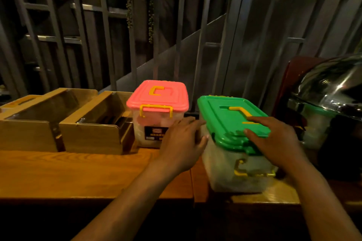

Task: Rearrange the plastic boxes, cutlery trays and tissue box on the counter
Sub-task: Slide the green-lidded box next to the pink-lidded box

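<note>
A clear plastic box with a green lid point(225, 121) and yellow handles stands on the wooden counter point(78, 172), turned at an angle. My left hand point(184, 143) lies flat against its left side. My right hand point(274, 139) rests on the lid's near right part, fingers spread. A second clear box with a pink lid point(158, 98) stands just behind and to the left. Two wooden cutlery trays point(92, 123) point(33, 119) sit in a row further left. No tissue box is visible.
A shiny steel chafing-dish dome point(329, 92) stands close to the right of the green-lidded box. A slatted metal railing point(109, 45) with hanging plants rises behind the counter. The counter's front edge runs near my forearms.
</note>
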The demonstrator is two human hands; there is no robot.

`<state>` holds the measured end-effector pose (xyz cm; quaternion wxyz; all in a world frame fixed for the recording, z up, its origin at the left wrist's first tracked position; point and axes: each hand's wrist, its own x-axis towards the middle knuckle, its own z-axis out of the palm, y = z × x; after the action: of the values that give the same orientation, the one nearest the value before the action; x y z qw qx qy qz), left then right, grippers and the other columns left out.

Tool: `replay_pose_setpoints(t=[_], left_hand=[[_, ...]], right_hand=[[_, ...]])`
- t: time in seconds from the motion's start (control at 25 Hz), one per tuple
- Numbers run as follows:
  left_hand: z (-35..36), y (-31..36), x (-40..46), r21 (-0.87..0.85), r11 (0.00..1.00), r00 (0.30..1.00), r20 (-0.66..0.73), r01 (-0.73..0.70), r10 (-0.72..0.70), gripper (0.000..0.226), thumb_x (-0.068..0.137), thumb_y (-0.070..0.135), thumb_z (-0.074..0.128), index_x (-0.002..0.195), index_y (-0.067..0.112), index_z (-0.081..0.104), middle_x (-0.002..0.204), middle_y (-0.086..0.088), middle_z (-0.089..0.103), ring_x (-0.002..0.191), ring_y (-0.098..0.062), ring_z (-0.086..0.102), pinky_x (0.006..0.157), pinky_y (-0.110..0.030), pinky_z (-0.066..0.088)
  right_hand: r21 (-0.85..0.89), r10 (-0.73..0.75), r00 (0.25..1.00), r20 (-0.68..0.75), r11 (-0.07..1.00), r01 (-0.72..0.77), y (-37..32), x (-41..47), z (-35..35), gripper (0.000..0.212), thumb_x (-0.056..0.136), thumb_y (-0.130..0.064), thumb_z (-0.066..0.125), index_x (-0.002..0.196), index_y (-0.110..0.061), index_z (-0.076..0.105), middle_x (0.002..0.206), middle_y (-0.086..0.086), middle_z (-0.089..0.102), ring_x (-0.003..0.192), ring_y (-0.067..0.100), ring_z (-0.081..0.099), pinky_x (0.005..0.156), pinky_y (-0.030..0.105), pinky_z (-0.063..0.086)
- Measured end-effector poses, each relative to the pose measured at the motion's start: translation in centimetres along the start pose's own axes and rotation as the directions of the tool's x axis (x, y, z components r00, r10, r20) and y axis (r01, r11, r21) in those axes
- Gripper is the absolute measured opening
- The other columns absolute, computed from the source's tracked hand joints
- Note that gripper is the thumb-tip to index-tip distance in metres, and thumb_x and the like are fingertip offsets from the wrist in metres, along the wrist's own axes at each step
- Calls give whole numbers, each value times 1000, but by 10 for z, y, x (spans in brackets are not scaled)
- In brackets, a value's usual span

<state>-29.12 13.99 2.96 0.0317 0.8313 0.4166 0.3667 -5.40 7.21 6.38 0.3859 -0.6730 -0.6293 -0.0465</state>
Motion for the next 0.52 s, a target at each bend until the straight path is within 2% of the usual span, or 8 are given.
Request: replay_pose_setpoints(t=[0.04,0.12,0.2,0.28,0.4,0.52], left_hand=[[12,19,1,-4,1000,1000,-1,5,-5,54,86,54,45,131,28,57,130,-1,59,122,-21,49,102,-37,40],[36,55,1,12,1000,999,34,13,-13,60,84,61,40,134,31,53,135,-2,56,127,-20,45,105,-37,39],[57,80,1,94,995,996,84,24,-32,66,82,68,35,139,35,46,144,-3,48,135,-22,36,110,-39,34],[70,87,-2,197,979,994,84,49,-67,72,79,74,32,141,39,41,148,-1,42,140,-25,28,111,-42,30],[74,91,-2,294,952,994,43,85,-102,71,77,76,38,139,42,37,142,0,44,140,-26,27,107,-48,35],[75,88,-3,348,934,995,30,79,-96,69,79,74,38,139,39,39,137,-2,49,136,-27,34,102,-48,40]], right_hand=[[-28,27,999,42,999,-26,24,-3,-11,42,76,-36,76,115,-23,68,124,7,65,113,24,60,91,26,38],[-75,58,987,152,996,-47,64,-7,-22,59,72,-58,69,122,-27,64,132,7,58,122,25,52,101,38,42],[-75,30,976,215,997,-14,90,-9,-19,78,65,-79,55,128,-35,58,138,5,51,129,25,43,107,47,37],[-58,-27,968,249,997,43,104,-3,-16,88,57,-90,51,131,-43,53,143,1,46,135,27,35,111,52,32],[-91,-58,919,391,991,102,115,13,-21,109,40,-96,54,138,-53,37,153,-5,31,142,28,24,114,55,27],[-134,-93,926,365,979,151,114,20,-16,114,37,-93,52,140,-49,36,154,-2,33,138,28,29,113,51,29]])
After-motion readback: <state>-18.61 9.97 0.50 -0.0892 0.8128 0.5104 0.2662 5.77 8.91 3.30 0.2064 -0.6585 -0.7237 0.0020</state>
